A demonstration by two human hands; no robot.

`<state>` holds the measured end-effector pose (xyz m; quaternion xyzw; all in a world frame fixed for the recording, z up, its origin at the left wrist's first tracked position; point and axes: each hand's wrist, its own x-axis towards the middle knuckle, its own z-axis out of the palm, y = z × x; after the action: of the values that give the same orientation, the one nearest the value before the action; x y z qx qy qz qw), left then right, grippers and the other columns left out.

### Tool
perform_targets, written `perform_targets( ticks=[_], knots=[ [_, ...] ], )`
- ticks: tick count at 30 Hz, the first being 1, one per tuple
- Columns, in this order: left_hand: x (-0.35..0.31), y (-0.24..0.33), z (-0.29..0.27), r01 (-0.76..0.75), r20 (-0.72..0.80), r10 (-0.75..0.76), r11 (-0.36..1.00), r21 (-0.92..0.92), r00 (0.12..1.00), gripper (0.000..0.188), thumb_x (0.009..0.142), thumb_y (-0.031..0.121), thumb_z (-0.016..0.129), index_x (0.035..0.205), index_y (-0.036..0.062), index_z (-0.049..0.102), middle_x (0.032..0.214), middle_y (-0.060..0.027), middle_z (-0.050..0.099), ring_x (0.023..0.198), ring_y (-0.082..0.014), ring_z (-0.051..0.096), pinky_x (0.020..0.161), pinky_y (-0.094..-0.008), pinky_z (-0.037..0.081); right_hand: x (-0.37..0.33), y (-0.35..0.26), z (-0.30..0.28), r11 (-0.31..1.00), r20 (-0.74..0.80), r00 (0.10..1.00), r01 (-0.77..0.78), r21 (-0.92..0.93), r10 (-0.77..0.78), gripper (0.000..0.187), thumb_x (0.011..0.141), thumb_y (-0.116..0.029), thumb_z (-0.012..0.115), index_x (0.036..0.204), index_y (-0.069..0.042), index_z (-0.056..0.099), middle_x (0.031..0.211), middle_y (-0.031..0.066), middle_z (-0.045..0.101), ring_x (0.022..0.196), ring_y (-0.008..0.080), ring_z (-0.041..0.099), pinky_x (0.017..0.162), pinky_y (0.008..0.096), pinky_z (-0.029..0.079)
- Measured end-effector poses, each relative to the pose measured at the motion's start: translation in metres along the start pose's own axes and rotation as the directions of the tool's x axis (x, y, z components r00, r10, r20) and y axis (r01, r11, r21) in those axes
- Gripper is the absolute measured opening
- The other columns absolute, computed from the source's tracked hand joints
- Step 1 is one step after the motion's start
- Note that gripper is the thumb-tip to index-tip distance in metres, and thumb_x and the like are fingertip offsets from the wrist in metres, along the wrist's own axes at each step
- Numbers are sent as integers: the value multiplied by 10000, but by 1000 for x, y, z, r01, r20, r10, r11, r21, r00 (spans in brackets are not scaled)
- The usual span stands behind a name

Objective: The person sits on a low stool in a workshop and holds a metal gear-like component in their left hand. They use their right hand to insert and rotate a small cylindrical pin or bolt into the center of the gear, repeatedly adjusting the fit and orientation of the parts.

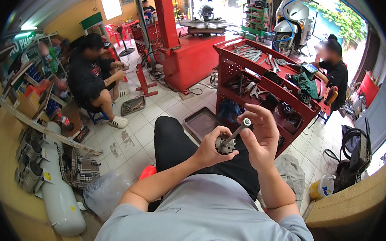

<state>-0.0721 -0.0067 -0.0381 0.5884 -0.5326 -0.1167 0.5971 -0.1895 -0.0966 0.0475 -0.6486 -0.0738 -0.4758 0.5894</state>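
Above my lap, my left hand point(212, 147) is closed around a dark round metal part with a notched edge point(225, 144). From that part a thin metal rod point(235, 134) slants up to my right hand point(262, 138). The rod's round, socket-like end point(246, 122) sits between my right thumb and forefinger, with a pale centre showing. My other right fingers are raised and spread. Whether the rod is fixed in the notched part or only touches it, I cannot tell.
Ahead stands a red tool cart point(266, 72) with wrenches on top. A black tray point(201, 123) lies on the tiled floor. One person point(92, 76) sits at left, another point(335, 63) behind the cart. A grey cylinder tank point(59, 178) lies at left; a bucket point(321, 188) stands at right.
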Motion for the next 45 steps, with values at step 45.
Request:
perform_targets(
  ticks=[45],
  knots=[
    [1,-11,-1,-87,-23,90,990,111,996,530,674,201,855,1050,59,510,855,-76,599,759,-147,602,704,-297,505,3,1,-12,972,122,988,116,-203,-93,352,798,-84,704,1100,29,562,1006,88,568,952,170,530,871,278,384]
  ],
)
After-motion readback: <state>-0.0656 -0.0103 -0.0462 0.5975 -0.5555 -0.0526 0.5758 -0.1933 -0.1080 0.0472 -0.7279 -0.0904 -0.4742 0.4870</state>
